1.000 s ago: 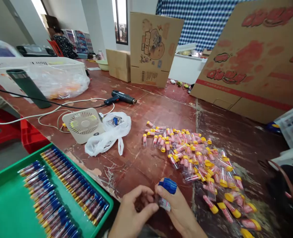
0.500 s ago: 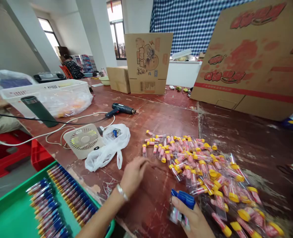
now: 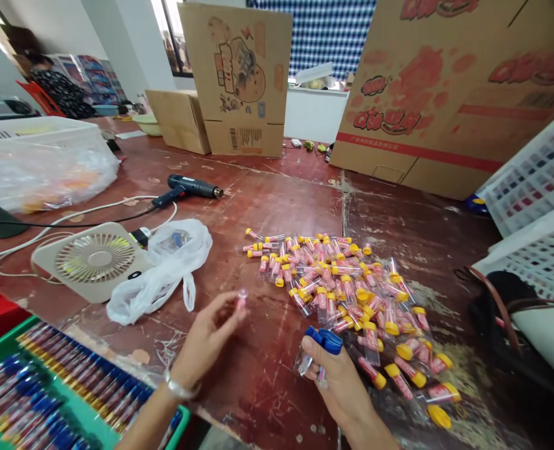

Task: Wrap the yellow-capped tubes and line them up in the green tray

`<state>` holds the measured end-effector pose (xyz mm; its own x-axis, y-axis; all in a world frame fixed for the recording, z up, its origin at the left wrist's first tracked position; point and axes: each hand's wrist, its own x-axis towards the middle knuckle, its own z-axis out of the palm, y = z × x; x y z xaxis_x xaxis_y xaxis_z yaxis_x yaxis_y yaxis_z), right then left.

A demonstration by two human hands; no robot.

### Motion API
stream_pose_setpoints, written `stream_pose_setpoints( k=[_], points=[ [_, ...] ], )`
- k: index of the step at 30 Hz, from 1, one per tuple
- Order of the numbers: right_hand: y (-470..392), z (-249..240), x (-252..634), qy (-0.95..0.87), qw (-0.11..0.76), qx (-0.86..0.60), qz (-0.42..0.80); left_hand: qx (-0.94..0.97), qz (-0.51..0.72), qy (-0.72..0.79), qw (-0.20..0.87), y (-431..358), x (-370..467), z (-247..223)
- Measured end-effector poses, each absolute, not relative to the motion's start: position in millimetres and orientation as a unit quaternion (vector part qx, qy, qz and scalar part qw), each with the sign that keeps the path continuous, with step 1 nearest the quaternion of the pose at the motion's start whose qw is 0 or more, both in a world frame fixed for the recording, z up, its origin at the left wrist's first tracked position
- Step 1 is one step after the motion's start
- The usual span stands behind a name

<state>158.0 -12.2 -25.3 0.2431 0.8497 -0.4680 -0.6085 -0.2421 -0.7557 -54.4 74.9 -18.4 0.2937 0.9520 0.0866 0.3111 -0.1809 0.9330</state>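
Observation:
My left hand (image 3: 213,334), wearing a silver bracelet, pinches a small clear tube (image 3: 242,297) with something pink in it; the tube's lower end is hidden by the fingers. To its right, my right hand (image 3: 337,375) is closed around a few clear plastic pieces with blue tops (image 3: 323,340). I cannot make out exactly what these pieces are. Just beyond my right hand spreads a heap of clear tubes with yellow caps and pink contents (image 3: 346,287). Blue-and-yellow-ended tubes (image 3: 89,369) lie in rows in a green tray (image 3: 180,425) at the lower left.
On the red-brown table (image 3: 267,187) are a white plastic bag (image 3: 159,275), a small fan (image 3: 96,259) and a heat gun (image 3: 190,186) with cords. Cardboard boxes (image 3: 243,81) stand behind. White baskets (image 3: 534,250) and a dark bag (image 3: 501,319) are at the right. A person (image 3: 59,84) sits far left.
My left hand has drawn back from near the heap's edge and now shows a clear tube in its fingertips. My right hand keeps its blue-topped pieces. The camera view has turned right.

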Motion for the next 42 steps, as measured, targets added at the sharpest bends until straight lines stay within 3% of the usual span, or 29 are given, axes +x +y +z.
stream_pose_setpoints(
  k=[2,4,11,22,30,37,42],
  points=[
    [-10,-24,154,-0.102,0.620,-0.496,0.599,0.581,0.370,0.466,0.556,36,-51,-17],
    [-8,-23,150,-0.091,0.638,-0.484,0.592,0.539,0.367,0.460,0.603,6,-42,-18],
    [-11,-14,135,-0.095,0.652,-0.456,0.598,0.486,0.428,0.455,0.611,-30,-17,-25],
    [-18,-13,120,-0.175,0.644,-0.475,0.574,0.510,0.412,0.481,0.582,-31,-27,-23],
    [-24,-24,125,-0.394,0.541,-0.537,0.514,0.457,0.439,0.468,0.616,-32,-27,-24],
    [-25,-27,116,-0.354,0.506,-0.509,0.600,0.398,0.479,0.454,0.637,-28,-25,-16],
    [-26,-23,109,-0.266,0.541,-0.499,0.623,0.371,0.443,0.341,0.741,-22,-33,-7]
  ],
)
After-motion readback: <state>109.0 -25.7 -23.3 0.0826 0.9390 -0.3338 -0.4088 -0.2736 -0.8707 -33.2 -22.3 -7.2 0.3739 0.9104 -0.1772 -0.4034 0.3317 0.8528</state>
